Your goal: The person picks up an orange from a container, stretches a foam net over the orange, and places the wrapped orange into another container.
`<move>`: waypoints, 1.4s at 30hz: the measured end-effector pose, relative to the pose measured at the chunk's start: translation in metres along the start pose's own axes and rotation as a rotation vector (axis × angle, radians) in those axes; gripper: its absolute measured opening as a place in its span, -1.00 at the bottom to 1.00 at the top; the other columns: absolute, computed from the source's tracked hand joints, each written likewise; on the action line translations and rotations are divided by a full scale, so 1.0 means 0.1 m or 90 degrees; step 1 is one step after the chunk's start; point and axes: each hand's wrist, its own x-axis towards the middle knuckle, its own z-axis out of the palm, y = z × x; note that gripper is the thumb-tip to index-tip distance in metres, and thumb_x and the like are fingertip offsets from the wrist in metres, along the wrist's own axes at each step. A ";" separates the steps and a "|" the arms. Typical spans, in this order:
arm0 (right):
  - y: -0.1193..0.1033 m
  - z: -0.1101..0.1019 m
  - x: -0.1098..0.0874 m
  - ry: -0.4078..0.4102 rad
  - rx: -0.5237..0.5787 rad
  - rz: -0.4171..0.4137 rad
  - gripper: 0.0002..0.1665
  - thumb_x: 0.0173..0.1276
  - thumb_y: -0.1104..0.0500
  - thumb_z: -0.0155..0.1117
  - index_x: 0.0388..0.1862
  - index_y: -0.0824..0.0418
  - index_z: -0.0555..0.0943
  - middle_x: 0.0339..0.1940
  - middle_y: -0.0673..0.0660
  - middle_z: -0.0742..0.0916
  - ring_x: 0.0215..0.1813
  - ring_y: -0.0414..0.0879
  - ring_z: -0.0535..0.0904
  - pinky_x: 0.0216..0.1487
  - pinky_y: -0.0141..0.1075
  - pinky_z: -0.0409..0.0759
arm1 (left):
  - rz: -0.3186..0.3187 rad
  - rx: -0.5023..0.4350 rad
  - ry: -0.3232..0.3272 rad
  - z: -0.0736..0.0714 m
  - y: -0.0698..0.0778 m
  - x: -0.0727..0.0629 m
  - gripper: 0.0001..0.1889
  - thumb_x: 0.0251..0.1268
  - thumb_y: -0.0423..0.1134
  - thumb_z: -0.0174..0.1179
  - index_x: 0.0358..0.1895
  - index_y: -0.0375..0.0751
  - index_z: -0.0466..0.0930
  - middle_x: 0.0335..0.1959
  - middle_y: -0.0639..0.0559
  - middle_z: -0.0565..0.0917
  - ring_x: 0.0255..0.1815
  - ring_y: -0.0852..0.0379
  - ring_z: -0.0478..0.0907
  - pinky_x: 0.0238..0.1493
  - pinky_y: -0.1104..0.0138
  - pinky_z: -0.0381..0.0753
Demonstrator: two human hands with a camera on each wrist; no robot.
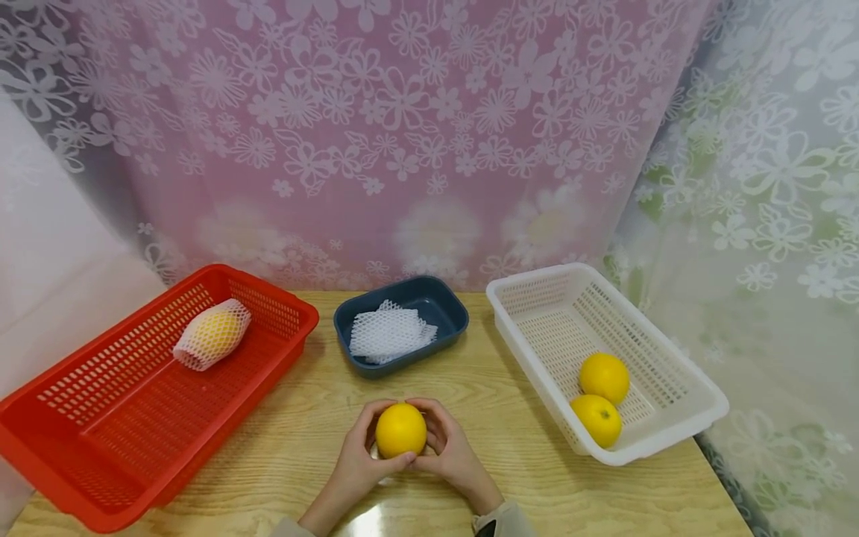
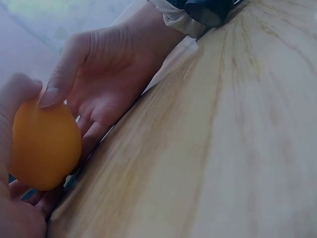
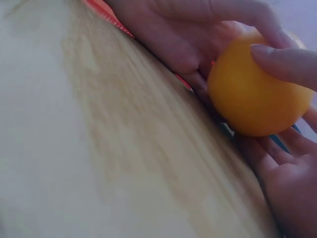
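Both my hands hold one orange just above the near middle of the table. My left hand curls round its left side, and my right hand round its right side. The thumbs meet at the near side of the fruit. In the left wrist view, the orange sits between the two hands, close over the wood. The right wrist view shows the thumbs on the orange and fingers around its far side, partly hidden.
At left, a red basket contains a yellow fruit in a white foam net. A dark blue tray holds white foam nets at the back. The white basket on the right holds two oranges. Flowered curtains hang behind.
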 end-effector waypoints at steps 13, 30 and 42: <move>-0.06 -0.08 -0.02 -0.036 0.070 -0.027 -0.03 -0.02 0.61 0.03 0.48 0.51 0.06 0.36 0.61 0.29 0.37 0.02 0.39 0.36 -0.26 0.35 | 0.024 0.039 -0.010 0.02 -0.02 -0.01 -0.24 -0.12 -0.26 0.61 0.22 0.05 0.42 0.18 0.09 0.53 0.18 0.05 0.49 0.20 0.33 0.46; -0.14 -0.12 0.02 0.018 0.010 0.015 -0.31 0.20 0.55 -0.01 0.37 0.53 0.24 0.24 0.62 0.42 0.26 0.04 0.48 0.23 -0.24 0.49 | 0.045 0.104 -0.028 0.02 -0.03 0.01 -0.20 -0.08 -0.20 0.59 0.31 0.04 0.40 0.22 0.14 0.52 0.19 0.09 0.48 0.23 0.24 0.43; -0.11 -0.14 0.05 0.010 -0.022 0.011 -0.47 0.17 0.53 0.02 0.18 0.59 0.41 0.16 0.59 0.48 0.21 -0.07 0.51 0.18 -0.24 0.53 | 0.012 0.106 -0.038 0.02 0.00 -0.01 -0.16 -0.13 -0.19 0.61 0.32 0.11 0.39 0.22 0.24 0.51 0.20 0.13 0.47 0.27 0.17 0.39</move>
